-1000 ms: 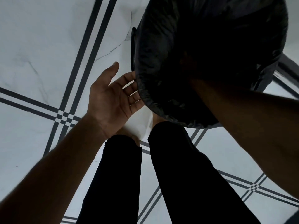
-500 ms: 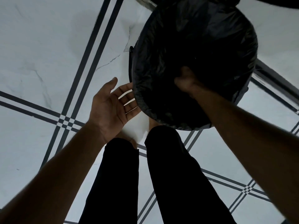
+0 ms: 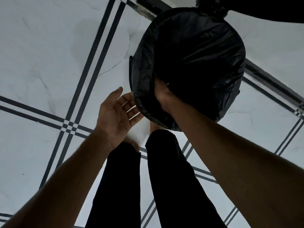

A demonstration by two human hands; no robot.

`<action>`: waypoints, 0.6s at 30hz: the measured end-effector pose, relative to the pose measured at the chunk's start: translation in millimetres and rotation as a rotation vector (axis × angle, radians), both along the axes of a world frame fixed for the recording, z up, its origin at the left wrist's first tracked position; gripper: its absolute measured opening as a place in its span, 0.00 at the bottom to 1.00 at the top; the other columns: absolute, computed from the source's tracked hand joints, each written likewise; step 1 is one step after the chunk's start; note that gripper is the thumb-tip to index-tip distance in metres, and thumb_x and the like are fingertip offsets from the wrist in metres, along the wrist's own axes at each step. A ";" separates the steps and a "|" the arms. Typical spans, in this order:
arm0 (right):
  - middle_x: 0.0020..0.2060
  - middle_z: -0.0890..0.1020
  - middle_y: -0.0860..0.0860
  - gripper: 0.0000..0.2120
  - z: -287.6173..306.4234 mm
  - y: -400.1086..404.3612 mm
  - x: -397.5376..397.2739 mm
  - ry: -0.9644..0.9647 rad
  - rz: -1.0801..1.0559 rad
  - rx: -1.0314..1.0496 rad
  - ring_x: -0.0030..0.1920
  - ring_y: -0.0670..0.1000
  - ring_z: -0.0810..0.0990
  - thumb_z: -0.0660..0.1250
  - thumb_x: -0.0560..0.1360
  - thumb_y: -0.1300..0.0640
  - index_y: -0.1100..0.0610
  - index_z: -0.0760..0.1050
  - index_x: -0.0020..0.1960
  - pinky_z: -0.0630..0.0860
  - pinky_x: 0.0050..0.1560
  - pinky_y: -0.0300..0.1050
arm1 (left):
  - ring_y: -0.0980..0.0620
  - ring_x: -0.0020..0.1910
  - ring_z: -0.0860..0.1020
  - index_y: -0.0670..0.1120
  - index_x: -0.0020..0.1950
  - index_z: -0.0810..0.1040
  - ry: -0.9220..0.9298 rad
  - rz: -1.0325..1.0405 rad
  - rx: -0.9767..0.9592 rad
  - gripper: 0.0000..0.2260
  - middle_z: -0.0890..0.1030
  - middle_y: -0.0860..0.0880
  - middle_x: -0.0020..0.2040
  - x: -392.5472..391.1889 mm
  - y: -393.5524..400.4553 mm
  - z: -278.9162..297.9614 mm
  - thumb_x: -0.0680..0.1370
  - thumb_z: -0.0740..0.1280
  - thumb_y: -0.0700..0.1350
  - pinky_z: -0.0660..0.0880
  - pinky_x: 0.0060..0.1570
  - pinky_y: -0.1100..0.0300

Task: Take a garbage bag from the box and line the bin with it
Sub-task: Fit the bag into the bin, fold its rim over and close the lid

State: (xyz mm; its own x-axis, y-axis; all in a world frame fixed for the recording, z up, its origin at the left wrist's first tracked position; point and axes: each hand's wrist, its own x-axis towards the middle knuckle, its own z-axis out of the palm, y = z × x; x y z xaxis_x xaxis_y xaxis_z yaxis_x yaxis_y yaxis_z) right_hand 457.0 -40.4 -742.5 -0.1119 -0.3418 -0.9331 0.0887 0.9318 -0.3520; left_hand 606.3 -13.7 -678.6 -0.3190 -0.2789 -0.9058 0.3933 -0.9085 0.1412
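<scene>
A round bin stands on the floor in front of my feet, and a black garbage bag lies inside it with its edge folded over the rim. My right hand is at the bin's near rim, fingers curled over the bag's edge there. My left hand is beside the bin's left side, palm up, fingers spread, fingertips touching the bag's outer fold. It holds nothing. The box is not in view.
White marble floor tiles with dark double stripes surround the bin. A dark metal rail runs diagonally behind the bin. A dark object fills the top right corner. My black-trousered legs stand just below the bin.
My right hand has come up out of the bin's depth to its near rim. The view has tilted, so the bin sits further from me. My left hand stays open beside the bin.
</scene>
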 end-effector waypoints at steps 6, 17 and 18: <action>0.63 0.78 0.61 0.18 17.2 7.7 -33.8 0.365 0.379 -0.086 0.64 0.61 0.76 0.57 0.81 0.51 0.58 0.76 0.65 0.72 0.64 0.47 | 0.52 0.44 0.85 0.46 0.50 0.81 -0.051 -0.051 -0.030 0.15 0.85 0.49 0.44 -0.3 -2.5 6.8 0.81 0.60 0.55 0.79 0.51 0.54; 0.69 0.73 0.55 0.21 24.7 -57.8 -118.0 0.323 0.514 -0.003 0.67 0.57 0.73 0.58 0.82 0.51 0.55 0.67 0.73 0.70 0.61 0.48 | 0.52 0.43 0.85 0.46 0.48 0.81 -0.041 -0.092 -0.067 0.15 0.85 0.49 0.43 0.6 -7.6 7.3 0.82 0.60 0.54 0.81 0.45 0.57; 0.70 0.71 0.55 0.21 26.7 -61.0 -117.3 0.347 0.526 0.015 0.68 0.58 0.71 0.57 0.83 0.51 0.55 0.65 0.74 0.69 0.62 0.48 | 0.52 0.43 0.85 0.46 0.48 0.81 -0.038 -0.087 -0.067 0.15 0.85 0.49 0.43 0.8 -6.5 6.4 0.82 0.60 0.54 0.81 0.45 0.57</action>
